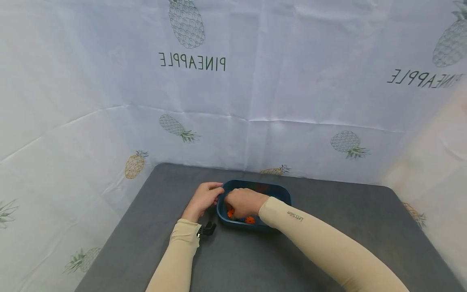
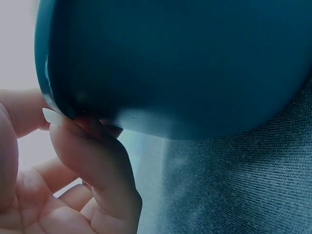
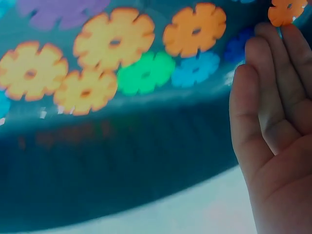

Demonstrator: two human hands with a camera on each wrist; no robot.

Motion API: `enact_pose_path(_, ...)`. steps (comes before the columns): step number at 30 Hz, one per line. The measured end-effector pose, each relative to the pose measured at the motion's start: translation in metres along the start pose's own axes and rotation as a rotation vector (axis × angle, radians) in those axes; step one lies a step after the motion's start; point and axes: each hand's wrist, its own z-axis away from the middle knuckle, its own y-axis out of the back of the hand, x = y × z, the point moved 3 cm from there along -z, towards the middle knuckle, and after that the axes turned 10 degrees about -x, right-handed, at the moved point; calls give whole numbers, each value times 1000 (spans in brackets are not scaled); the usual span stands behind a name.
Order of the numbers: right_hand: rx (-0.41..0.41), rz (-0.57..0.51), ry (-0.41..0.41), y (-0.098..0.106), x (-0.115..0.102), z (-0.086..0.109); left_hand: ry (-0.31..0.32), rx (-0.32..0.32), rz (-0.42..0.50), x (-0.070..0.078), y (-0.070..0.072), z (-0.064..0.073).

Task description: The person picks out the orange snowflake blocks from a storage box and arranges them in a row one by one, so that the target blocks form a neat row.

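A dark blue plastic basin [image 1: 282, 190] sits on the grey table, with flower-shaped notched plastic discs inside. My left hand [image 1: 204, 198] pinches the basin's rim at its left end, and the left wrist view shows the thumb tip [image 2: 73, 131] at the rim. Down in the basin is my right hand [image 1: 246, 202], palm and fingers reaching among the discs. In the right wrist view its fingertips [image 3: 265, 46] are right at an orange disc [image 3: 287, 10] and a dark blue disc [image 3: 238, 45]; the thumb is out of that view.
Near the right hand lie orange discs [image 3: 195, 29], a green disc [image 3: 146, 73], a light blue disc [image 3: 196, 69] and a purple disc [image 3: 63, 10]. Behind the grey table [image 1: 153, 251] hangs a white pineapple-print curtain [image 1: 292, 89].
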Motion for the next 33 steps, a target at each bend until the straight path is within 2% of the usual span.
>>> enact_pose_path(10,53,-36,-15,19,17,35,6,-20,13,-1,0,-3)
enact_pose_path(14,83,-88,-24,22,25,53,20,-17,10,-3,4,-2)
enact_pose_path(19,148,-204,-54,24,40,81,36,-10,8,-5,8,-1)
enact_pose_path(27,313,-399,-91,9,71,125,55,-21,-4,-9,10,-1)
enact_pose_path(33,435,-505,-183,-14,92,155,49,-41,9,-9,8,-5)
